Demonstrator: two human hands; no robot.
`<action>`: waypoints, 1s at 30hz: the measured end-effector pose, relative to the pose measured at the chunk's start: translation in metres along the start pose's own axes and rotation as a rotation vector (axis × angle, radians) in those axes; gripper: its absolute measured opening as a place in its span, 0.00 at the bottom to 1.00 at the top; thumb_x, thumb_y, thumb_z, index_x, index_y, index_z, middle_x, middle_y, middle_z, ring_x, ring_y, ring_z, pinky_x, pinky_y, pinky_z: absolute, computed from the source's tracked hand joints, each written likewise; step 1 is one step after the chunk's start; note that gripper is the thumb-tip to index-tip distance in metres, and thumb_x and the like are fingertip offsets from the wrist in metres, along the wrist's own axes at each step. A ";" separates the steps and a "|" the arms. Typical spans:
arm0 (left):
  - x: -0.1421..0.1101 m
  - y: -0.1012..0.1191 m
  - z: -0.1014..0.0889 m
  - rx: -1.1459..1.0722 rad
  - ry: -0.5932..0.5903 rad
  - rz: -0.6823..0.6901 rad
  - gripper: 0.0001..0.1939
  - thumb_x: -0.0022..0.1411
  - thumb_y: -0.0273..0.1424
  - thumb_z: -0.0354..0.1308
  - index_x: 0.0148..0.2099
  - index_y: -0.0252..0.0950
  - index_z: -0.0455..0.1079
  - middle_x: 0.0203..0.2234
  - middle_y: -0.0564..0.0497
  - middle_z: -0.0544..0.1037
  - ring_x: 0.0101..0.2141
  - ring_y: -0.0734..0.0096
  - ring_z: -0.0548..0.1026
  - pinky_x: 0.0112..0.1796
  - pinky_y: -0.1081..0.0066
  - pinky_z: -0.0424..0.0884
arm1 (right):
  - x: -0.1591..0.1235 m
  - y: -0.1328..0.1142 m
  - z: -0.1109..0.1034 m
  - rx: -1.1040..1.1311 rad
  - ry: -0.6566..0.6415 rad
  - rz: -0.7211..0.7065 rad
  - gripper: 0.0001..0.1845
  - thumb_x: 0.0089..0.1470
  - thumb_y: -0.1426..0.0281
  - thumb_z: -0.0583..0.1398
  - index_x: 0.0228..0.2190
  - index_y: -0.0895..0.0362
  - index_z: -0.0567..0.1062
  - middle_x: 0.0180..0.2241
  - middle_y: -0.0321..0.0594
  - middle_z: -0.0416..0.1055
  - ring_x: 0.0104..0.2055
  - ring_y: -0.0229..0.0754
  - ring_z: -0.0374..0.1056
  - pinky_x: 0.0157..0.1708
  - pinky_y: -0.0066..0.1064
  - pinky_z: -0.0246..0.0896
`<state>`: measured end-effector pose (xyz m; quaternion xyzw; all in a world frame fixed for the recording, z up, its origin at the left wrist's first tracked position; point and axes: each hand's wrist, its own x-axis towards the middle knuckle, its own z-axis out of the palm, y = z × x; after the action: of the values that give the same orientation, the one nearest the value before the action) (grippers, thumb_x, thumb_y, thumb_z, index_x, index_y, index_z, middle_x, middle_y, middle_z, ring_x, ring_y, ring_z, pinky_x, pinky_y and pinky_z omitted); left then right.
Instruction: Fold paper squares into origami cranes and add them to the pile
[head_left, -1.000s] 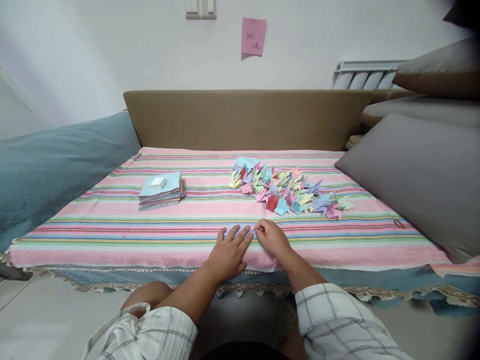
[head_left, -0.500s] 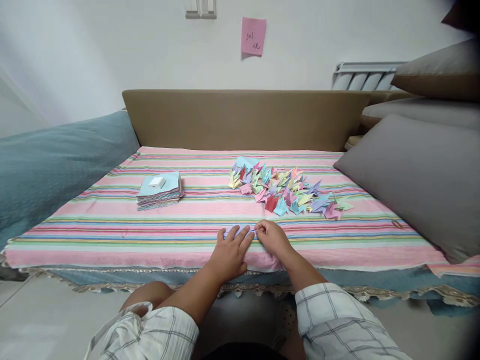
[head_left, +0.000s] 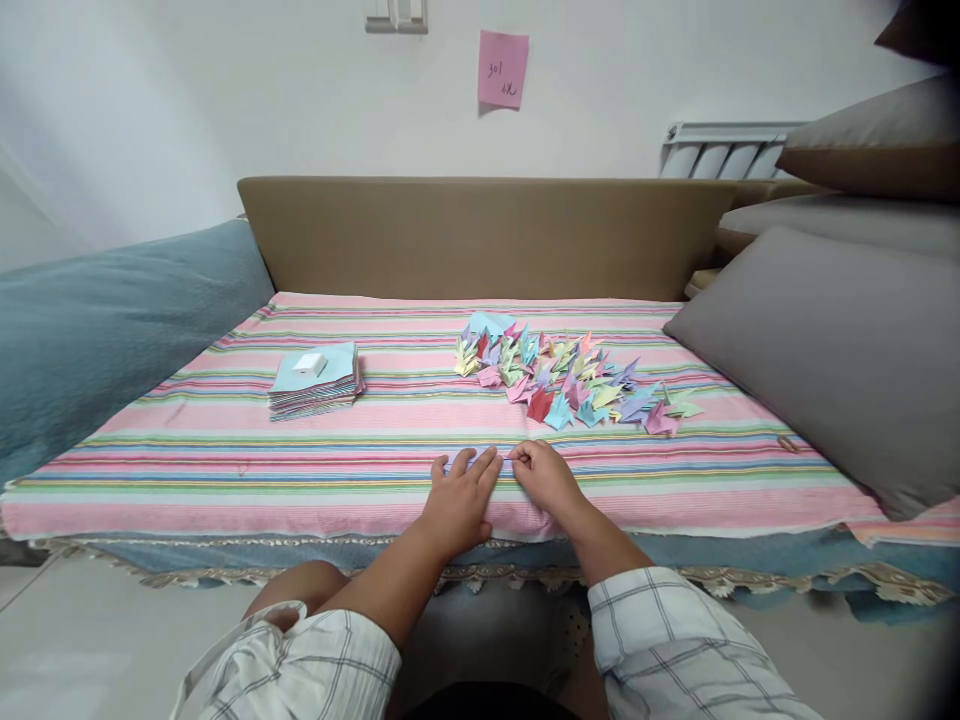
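At left, a paper stack [head_left: 318, 390] sits on the striped cloth [head_left: 397, 415]. Near the middle, your left hand [head_left: 459, 503] lies with fingers spread over the purple paper [head_left: 507, 459], and your right hand [head_left: 544, 478] pinches its right end; farther off, slightly right, lie folded paper cranes [head_left: 574, 382].
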<state>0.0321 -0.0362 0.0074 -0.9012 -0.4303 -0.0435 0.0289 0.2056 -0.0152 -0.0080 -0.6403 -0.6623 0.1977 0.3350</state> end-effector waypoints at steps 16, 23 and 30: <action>-0.001 0.002 -0.001 -0.003 -0.030 -0.005 0.48 0.45 0.35 0.61 0.65 0.39 0.42 0.63 0.46 0.50 0.58 0.49 0.50 0.53 0.45 0.47 | 0.009 -0.012 -0.006 -0.026 -0.060 0.128 0.10 0.49 0.64 0.58 0.22 0.56 0.69 0.22 0.34 0.68 0.25 0.36 0.61 0.24 0.26 0.47; -0.003 -0.002 0.002 -0.005 -0.006 -0.027 0.50 0.45 0.36 0.61 0.66 0.38 0.39 0.64 0.45 0.47 0.59 0.51 0.50 0.54 0.48 0.48 | 0.009 -0.014 -0.007 -0.002 -0.064 0.142 0.02 0.48 0.70 0.58 0.26 0.56 0.69 0.23 0.33 0.69 0.26 0.36 0.62 0.26 0.25 0.49; 0.001 -0.001 -0.002 0.003 -0.017 -0.020 0.50 0.42 0.37 0.64 0.64 0.40 0.45 0.64 0.45 0.48 0.57 0.48 0.53 0.52 0.48 0.50 | 0.005 -0.005 -0.005 0.088 0.017 0.142 0.06 0.50 0.73 0.54 0.31 0.55 0.69 0.26 0.33 0.70 0.28 0.36 0.64 0.27 0.26 0.53</action>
<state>0.0316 -0.0349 0.0092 -0.8971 -0.4397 -0.0355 0.0261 0.2056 -0.0114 0.0002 -0.6719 -0.6031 0.2442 0.3537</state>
